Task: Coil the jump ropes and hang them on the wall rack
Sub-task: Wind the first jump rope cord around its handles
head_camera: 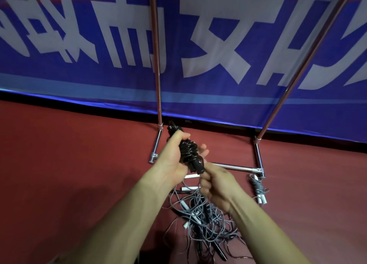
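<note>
Left hand [172,156] is clenching the black rope coil [188,150]; right hand [215,183] is pinching its tail [199,169]; any slip risks unravelling it.

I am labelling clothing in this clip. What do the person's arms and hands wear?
Nothing that shows. The left forearm and right forearm are bare down to the frame's lower edge, with no sleeves in view. The left hand and right hand have no gloves, rings, watch or bands.
</note>
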The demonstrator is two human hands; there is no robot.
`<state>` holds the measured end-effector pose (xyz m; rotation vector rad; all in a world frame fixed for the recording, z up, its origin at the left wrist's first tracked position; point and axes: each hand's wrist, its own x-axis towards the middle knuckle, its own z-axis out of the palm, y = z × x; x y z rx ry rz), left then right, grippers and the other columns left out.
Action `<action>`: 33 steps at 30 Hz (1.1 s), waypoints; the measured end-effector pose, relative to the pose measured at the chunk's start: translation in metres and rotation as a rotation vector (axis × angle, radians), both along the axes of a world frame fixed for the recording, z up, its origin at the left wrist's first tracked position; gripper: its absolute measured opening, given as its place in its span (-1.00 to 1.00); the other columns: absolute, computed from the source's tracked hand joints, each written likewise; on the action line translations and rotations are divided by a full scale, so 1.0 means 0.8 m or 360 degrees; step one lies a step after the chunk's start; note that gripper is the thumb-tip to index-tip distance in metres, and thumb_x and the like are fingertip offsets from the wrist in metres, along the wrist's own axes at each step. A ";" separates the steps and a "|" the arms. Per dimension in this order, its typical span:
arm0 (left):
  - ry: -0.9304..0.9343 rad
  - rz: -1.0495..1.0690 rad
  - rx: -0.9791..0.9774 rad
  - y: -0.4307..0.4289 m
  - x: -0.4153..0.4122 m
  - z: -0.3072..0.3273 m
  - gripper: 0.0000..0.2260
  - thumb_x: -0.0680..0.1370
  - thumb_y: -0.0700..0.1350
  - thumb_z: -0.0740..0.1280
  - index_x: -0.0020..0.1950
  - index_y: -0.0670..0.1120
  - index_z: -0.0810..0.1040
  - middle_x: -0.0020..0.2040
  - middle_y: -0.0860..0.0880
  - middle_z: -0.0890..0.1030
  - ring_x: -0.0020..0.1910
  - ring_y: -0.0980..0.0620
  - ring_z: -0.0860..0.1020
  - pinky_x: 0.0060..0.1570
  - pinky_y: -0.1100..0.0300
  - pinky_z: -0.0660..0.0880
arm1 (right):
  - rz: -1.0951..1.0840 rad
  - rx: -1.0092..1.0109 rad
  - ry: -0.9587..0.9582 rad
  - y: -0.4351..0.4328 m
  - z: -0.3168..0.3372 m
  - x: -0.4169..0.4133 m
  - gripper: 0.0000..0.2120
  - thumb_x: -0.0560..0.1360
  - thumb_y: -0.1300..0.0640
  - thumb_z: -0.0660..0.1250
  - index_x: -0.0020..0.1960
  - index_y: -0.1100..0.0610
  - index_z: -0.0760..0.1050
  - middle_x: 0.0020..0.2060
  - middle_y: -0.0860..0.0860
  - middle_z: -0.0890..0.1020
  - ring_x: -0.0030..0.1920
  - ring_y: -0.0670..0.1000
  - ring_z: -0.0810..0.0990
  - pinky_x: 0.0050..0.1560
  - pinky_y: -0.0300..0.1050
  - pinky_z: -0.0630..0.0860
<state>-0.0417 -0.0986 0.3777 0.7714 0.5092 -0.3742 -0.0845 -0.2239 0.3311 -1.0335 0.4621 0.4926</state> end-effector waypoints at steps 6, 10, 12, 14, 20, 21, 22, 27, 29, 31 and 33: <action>0.0115 0.0361 -0.0063 -0.010 -0.004 0.003 -0.83 0.56 -0.16 0.31 -0.18 -0.15 0.38 -0.37 -0.10 0.46 -0.46 -0.01 0.47 -0.50 0.25 0.48 | 0.0042 0.0159 0.0294 0.039 0.005 -0.013 -0.68 0.64 0.07 0.24 -0.27 0.12 0.49 -0.49 -0.05 0.45 -0.55 -0.12 0.42 -0.55 -0.27 0.43; 0.0094 0.0412 0.0065 -0.010 -0.001 0.004 -0.86 0.55 -0.14 0.31 -0.12 -0.16 0.39 -0.41 -0.12 0.49 -0.52 0.00 0.44 -0.52 0.27 0.42 | -0.0138 -0.0156 -0.0103 0.052 0.010 -0.018 -0.95 0.61 0.27 0.26 -0.02 0.18 0.41 -0.43 0.09 0.58 -0.47 0.01 0.54 -0.44 -0.14 0.49; 0.0114 0.0455 0.0097 -0.006 0.004 0.002 -0.85 0.53 -0.13 0.32 -0.02 -0.17 0.41 -0.37 -0.14 0.50 -0.53 -0.01 0.43 -0.52 0.25 0.41 | -0.0034 -0.0639 -0.0502 0.050 0.018 -0.024 -0.92 0.59 0.35 0.19 0.00 0.21 0.41 -0.40 0.08 0.60 -0.38 0.06 0.57 -0.31 -0.03 0.54; 0.0143 0.0507 0.0100 -0.001 0.009 -0.001 -0.84 0.51 -0.12 0.33 0.01 -0.15 0.42 -0.36 -0.14 0.50 -0.54 -0.01 0.44 -0.52 0.24 0.42 | 0.0141 -0.0981 -0.0800 0.047 0.021 -0.030 -0.87 0.57 0.32 0.20 0.00 0.14 0.48 -0.30 -0.01 0.64 -0.29 -0.01 0.58 -0.22 -0.10 0.55; 0.0225 0.0535 -0.0019 0.008 0.011 0.002 -0.90 0.57 -0.15 0.30 -0.07 -0.17 0.43 -0.36 -0.10 0.48 -0.53 0.02 0.48 -0.50 0.27 0.46 | 0.0072 -0.1409 -0.1105 0.032 0.008 -0.023 -0.90 0.61 0.10 0.34 -0.05 0.04 0.61 -0.04 -0.10 0.64 -0.03 -0.16 0.58 -0.01 -0.29 0.47; 0.0243 0.0519 -0.0054 0.009 0.011 0.003 -0.90 0.57 -0.16 0.30 -0.04 -0.18 0.44 -0.34 -0.10 0.49 -0.52 0.02 0.50 -0.49 0.26 0.48 | 0.0003 -0.1393 -0.1106 0.025 0.007 -0.017 -0.86 0.61 0.10 0.33 -0.09 0.05 0.63 0.01 -0.12 0.62 0.03 -0.20 0.57 0.02 -0.35 0.44; 0.0260 0.0478 -0.0082 0.010 0.010 0.004 -0.90 0.56 -0.16 0.31 -0.02 -0.18 0.44 -0.32 -0.09 0.50 -0.51 0.02 0.52 -0.47 0.25 0.50 | -0.0034 -0.1346 -0.1095 0.017 0.007 -0.010 -0.84 0.61 0.10 0.33 -0.11 0.04 0.64 0.03 -0.13 0.63 0.04 -0.23 0.58 0.03 -0.37 0.43; 0.0342 0.0296 -0.0146 0.004 0.002 0.007 -0.83 0.59 -0.13 0.30 -0.14 -0.20 0.45 -0.44 -0.09 0.52 -0.46 0.02 0.53 -0.50 0.26 0.52 | 0.0224 -0.1322 -0.1078 -0.003 -0.002 0.000 -0.76 0.63 -0.07 0.25 -0.11 -0.05 0.64 -0.22 -0.08 0.68 -0.20 -0.22 0.54 -0.15 -0.03 0.52; 0.0348 0.0401 -0.0194 0.006 0.005 0.008 -0.82 0.60 -0.12 0.30 -0.12 -0.21 0.45 -0.42 -0.12 0.53 -0.46 0.00 0.53 -0.51 0.28 0.51 | 0.0361 -0.1470 -0.1211 0.004 -0.001 -0.006 -0.74 0.67 -0.03 0.19 -0.11 -0.07 0.59 -0.15 -0.20 0.61 -0.08 -0.25 0.54 -0.04 -0.14 0.46; 0.0332 0.0541 -0.0167 0.012 0.009 0.006 -0.82 0.60 -0.10 0.30 -0.07 -0.22 0.47 -0.32 -0.14 0.55 -0.48 -0.02 0.55 -0.51 0.26 0.52 | 0.0501 -0.1689 -0.1375 0.015 -0.001 -0.015 -0.67 0.65 -0.08 0.11 -0.05 0.02 0.59 0.06 -0.14 0.51 0.10 -0.11 0.49 0.09 -0.13 0.45; 0.0288 0.0670 -0.0120 0.017 0.010 0.006 -0.82 0.61 -0.10 0.29 -0.09 -0.20 0.45 -0.30 -0.14 0.53 -0.51 -0.01 0.54 -0.50 0.26 0.51 | 0.0584 -0.1913 -0.1573 0.025 0.001 -0.021 -0.65 0.61 -0.06 0.10 0.00 0.11 0.58 0.10 -0.05 0.43 0.09 0.02 0.44 0.07 -0.05 0.46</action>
